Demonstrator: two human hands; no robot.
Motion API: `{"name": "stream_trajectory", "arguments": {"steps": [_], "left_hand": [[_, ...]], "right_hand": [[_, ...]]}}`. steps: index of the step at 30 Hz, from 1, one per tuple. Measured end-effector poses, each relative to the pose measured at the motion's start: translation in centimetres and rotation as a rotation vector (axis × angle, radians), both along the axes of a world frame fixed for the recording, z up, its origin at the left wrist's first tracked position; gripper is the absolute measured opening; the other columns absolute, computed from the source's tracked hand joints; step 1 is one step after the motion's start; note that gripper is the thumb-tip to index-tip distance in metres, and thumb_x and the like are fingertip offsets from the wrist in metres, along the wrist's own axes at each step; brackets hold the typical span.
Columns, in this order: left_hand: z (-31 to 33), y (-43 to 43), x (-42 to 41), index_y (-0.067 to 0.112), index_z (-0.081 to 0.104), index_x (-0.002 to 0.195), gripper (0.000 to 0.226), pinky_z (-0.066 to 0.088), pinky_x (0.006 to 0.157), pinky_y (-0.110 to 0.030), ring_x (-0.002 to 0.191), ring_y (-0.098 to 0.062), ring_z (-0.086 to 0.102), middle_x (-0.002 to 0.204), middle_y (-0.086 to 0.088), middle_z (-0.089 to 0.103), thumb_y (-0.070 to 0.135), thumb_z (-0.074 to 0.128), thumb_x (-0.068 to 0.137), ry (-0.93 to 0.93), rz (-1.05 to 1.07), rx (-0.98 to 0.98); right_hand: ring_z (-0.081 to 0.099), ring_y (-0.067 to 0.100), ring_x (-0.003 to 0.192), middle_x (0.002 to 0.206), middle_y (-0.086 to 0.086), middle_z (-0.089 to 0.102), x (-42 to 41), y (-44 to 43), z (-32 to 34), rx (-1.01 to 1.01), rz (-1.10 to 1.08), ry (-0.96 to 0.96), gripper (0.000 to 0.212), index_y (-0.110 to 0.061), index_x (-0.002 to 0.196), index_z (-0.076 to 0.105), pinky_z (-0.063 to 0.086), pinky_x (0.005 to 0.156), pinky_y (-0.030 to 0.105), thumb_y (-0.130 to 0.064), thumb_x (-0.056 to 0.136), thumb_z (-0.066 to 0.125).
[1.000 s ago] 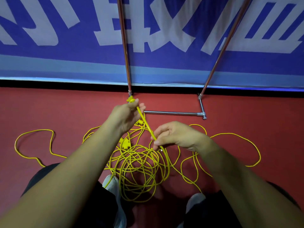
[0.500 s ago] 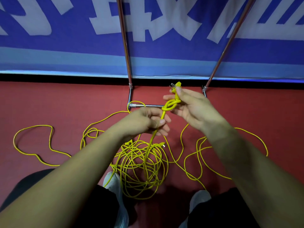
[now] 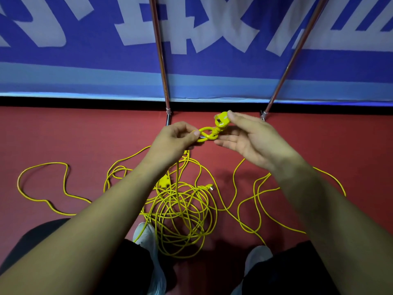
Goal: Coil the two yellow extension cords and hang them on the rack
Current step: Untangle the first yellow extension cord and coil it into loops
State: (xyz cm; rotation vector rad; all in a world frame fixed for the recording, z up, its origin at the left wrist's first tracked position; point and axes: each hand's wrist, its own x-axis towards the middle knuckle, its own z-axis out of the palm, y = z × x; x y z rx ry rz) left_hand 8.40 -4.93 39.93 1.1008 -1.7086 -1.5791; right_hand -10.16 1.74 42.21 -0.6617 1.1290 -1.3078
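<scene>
centrally, left hand [image 3: 174, 142] pinching cord loop [image 3: 206, 133], right hand [image 3: 255, 143] pinching plug [image 3: 221, 122], tangle [image 3: 182, 211] on floor [image 3: 85, 133] near rack feet [image 3: 168, 118]

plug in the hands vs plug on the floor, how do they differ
The held plug is raised, pinched by the right hand; the floor plug lies untouched. The held plug's cord is looped tight in the left hand; the floor plug's runs loose. Both are yellow.
</scene>
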Motion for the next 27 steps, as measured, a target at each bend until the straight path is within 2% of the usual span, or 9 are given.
{"name": "stream_trajectory", "arguments": {"steps": [3,7,10,13,15,19,23,25,27], "left_hand": [[0.1,-0.1,0.2,0.019,0.070,0.083,0.008,0.035,0.063,-0.027,0.068,-0.015,0.047,0.071,-0.003,0.060,0.015,0.068,0.090,-0.080,0.014,-0.127],[0.2,0.0,0.2,0.014,0.072,0.087,0.004,0.036,0.059,-0.019,0.066,-0.010,0.046,0.071,-0.003,0.057,0.013,0.069,0.089,-0.119,-0.007,-0.205],[-0.1,-0.2,0.1,0.019,0.071,0.082,0.011,0.043,0.064,-0.028,0.063,-0.012,0.050,0.066,0.002,0.060,0.010,0.069,0.088,-0.113,0.039,-0.192],[-0.6,-0.4,0.1,0.017,0.069,0.081,0.011,0.053,0.072,-0.046,0.066,-0.019,0.058,0.071,-0.008,0.064,0.010,0.066,0.089,-0.088,0.076,-0.164],[-0.8,-0.4,0.2,0.016,0.068,0.081,0.011,0.053,0.075,-0.049,0.066,-0.020,0.059,0.071,-0.009,0.063,0.012,0.063,0.089,-0.058,0.093,-0.139],[-0.8,-0.1,0.1,0.013,0.065,0.081,0.015,0.049,0.072,-0.037,0.063,-0.016,0.056,0.070,-0.005,0.060,0.006,0.059,0.093,-0.009,0.078,-0.086],[-0.5,0.0,0.2,0.008,0.062,0.086,0.013,0.054,0.071,-0.028,0.062,-0.014,0.063,0.077,-0.008,0.061,0.003,0.054,0.096,0.064,0.053,-0.017],[0.0,0.2,0.0,0.007,0.060,0.090,0.012,0.057,0.068,-0.025,0.064,-0.017,0.068,0.079,-0.009,0.061,0.002,0.052,0.097,0.124,0.040,0.088],[0.5,0.3,-0.1,0.008,0.059,0.096,0.009,0.057,0.061,-0.023,0.062,-0.020,0.070,0.079,-0.010,0.059,0.002,0.051,0.098,0.176,0.030,0.212]], "right_hand": [[0.063,0.031,0.096,0.095,0.014,0.068,-0.4,0.4,-0.2,-0.003,0.092,-0.004,0.023,-0.001,0.104,0.064,0.054,0.088,0.040,-0.015,0.089,0.054],[0.064,0.021,0.091,0.092,0.010,0.067,-0.2,0.6,-0.6,-0.036,0.153,0.055,0.021,0.000,0.104,0.063,0.053,0.087,0.036,-0.007,0.086,0.055],[0.063,0.019,0.085,0.092,0.014,0.065,-0.1,0.4,-1.0,-0.048,0.141,0.104,0.020,-0.001,0.108,0.062,0.052,0.083,0.027,0.005,0.093,0.050],[0.063,0.015,0.086,0.096,0.017,0.063,0.0,0.2,-1.1,-0.055,0.150,0.119,0.031,0.004,0.122,0.056,0.050,0.085,0.018,0.010,0.093,0.048],[0.062,0.014,0.089,0.100,0.017,0.063,-0.1,0.2,-1.1,-0.057,0.175,0.141,0.035,0.006,0.128,0.052,0.049,0.085,0.015,0.011,0.093,0.047],[0.062,0.011,0.091,0.101,0.012,0.065,-0.5,0.5,-0.8,-0.080,0.295,0.197,0.030,-0.001,0.118,0.059,0.049,0.088,0.016,0.005,0.089,0.057],[0.064,0.011,0.089,0.095,0.005,0.069,-0.5,0.6,-0.6,-0.139,0.268,0.224,0.032,-0.007,0.110,0.062,0.049,0.088,0.018,-0.005,0.078,0.063],[0.063,0.012,0.090,0.096,0.006,0.069,-0.5,0.5,-0.5,-0.162,0.244,0.192,0.032,-0.003,0.111,0.061,0.049,0.087,0.018,-0.003,0.080,0.069],[0.065,0.013,0.088,0.093,0.006,0.071,-0.4,0.5,-0.5,-0.175,0.200,0.122,0.034,0.000,0.111,0.059,0.050,0.084,0.019,-0.003,0.078,0.065]]}}
